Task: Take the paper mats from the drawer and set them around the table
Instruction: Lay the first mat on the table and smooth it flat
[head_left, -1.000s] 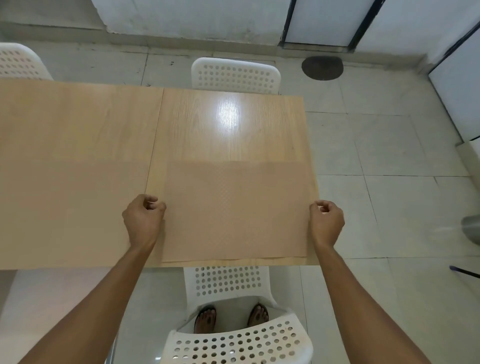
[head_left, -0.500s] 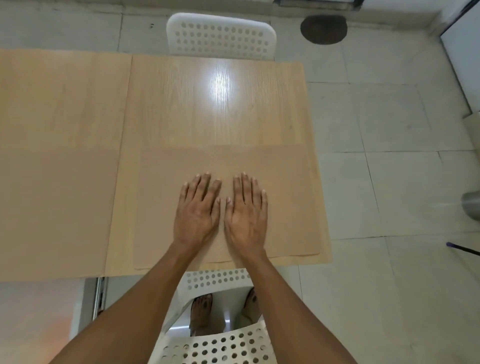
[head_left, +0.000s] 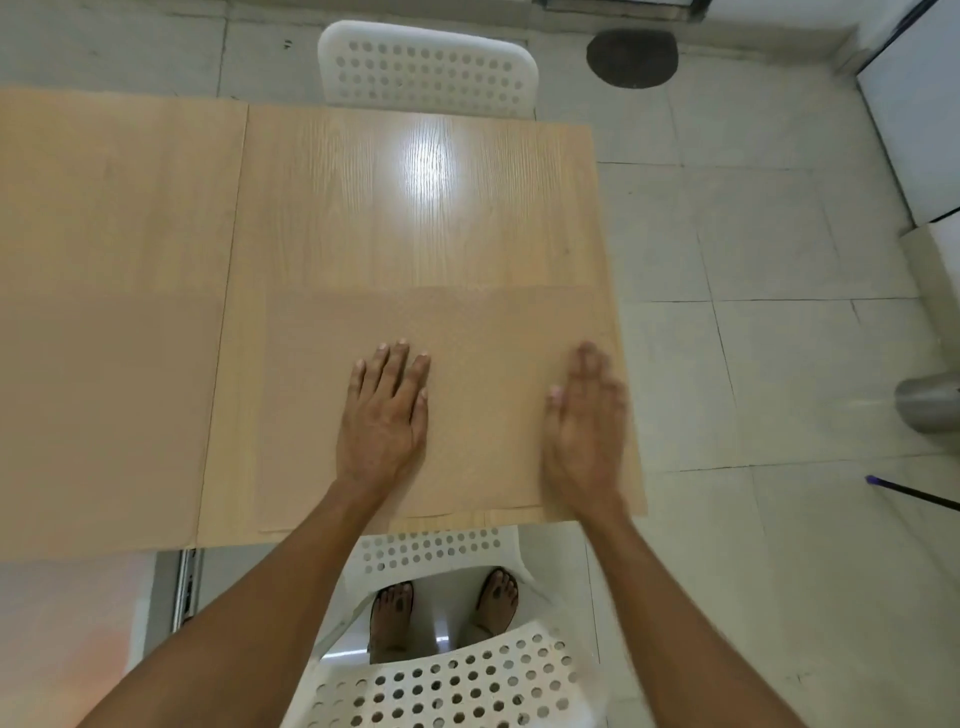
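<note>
Tabletop: light wood, 2 panels, seam running near-to-far left of centre. Far half bare, glare spot mid-panel.

2 mats down along the near edge. Left mat on the left panel, running out of view on the left. Right mat on the right panel, long axis left-right, parallel to the near edge, right side flush with or slightly past the tabletop's right edge. Near edge of this mat looks doubled, maybe a 2nd sheet under it; can't confirm.

2 white perforated chairs: far chair tucked at the far side, near chair directly below, feet visible through it.

Left hand: flat, palm down, fingers spread, pressing the right mat's middle. Right hand: open, motion-blurred, over the mat's right end, contact unclear. Neither gripping anything.

Key relation: mat directly under both hands, extending left and right of them. Left end uncovered, left hand nearer to it. Probably smoothing. Far side across from here not yet matted, likely next.

Drawer not identifiable here.
</note>
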